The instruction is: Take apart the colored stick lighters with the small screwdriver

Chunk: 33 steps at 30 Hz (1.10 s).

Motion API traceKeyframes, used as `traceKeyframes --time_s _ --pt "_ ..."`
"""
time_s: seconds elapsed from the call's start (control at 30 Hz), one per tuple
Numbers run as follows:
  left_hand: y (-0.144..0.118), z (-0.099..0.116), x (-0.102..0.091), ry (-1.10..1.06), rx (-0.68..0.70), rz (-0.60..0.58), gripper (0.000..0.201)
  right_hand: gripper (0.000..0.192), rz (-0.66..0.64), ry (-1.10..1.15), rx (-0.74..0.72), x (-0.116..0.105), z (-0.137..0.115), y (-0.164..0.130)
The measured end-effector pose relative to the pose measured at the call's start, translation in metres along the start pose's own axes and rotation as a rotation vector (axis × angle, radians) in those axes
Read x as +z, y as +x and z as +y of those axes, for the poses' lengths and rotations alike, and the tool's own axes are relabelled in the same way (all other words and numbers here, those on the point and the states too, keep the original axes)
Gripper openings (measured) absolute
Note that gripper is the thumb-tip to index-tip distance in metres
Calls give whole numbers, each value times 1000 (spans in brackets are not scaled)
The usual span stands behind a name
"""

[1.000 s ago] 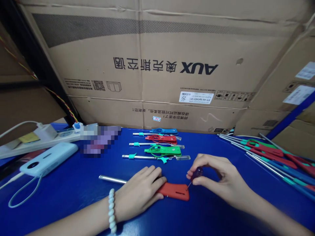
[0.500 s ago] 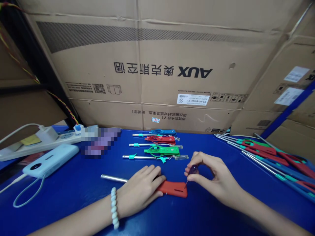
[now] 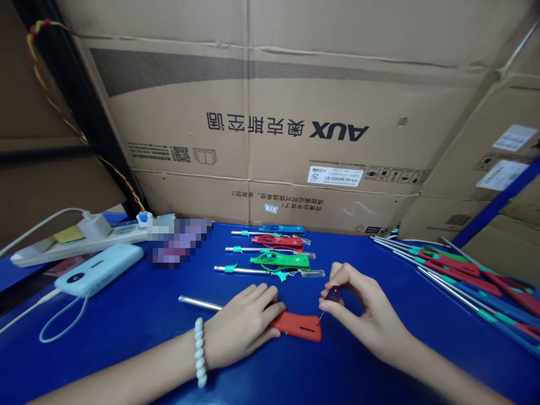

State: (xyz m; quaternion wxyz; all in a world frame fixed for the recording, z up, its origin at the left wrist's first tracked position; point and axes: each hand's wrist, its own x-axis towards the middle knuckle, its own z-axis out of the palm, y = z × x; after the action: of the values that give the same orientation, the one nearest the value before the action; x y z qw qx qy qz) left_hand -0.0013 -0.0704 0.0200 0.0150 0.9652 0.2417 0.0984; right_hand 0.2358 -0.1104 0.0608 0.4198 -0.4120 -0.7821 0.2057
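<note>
A: Blue bench [image 3: 126, 349]: status?
B: Left hand [image 3: 242, 326] pins red handle [image 3: 300, 327] flat, mid-bench. Right hand [image 3: 365, 315] pinches small screwdriver [image 3: 331, 297], tip at handle; fastening step, needs steady vertical pressure.

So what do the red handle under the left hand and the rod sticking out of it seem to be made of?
The red handle looks like matte moulded plastic: even colour, soft edges, a slot cut in it. The rod looks like polished metal, probably steel: silvery, with a bright glint along it.
</note>
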Motion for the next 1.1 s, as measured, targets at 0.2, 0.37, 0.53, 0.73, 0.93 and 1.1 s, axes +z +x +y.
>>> traceKeyframes --time_s 0.2,0.37,0.53,0.73,0.93,1.1 --pt "0 1 -1 5 8 35 25 14 89 -94 22 5 -3 -4" --pt "-2 6 -2 -4 -21 37 26 16 129 -138 25 8 -5 -6" --pt "-3 11 -2 -23 -57 22 27 16 175 -192 6 10 -6 -9" --pt "-3 11 -1 -16 -49 7 29 11 211 -253 -72 12 -5 -11" --pt "-1 5 -1 15 -45 28 30 33 83 -221 -240 4 3 -7" --pt "1 -8 2 42 -85 55 30 46 -40 -162 -271 -1 5 -3"
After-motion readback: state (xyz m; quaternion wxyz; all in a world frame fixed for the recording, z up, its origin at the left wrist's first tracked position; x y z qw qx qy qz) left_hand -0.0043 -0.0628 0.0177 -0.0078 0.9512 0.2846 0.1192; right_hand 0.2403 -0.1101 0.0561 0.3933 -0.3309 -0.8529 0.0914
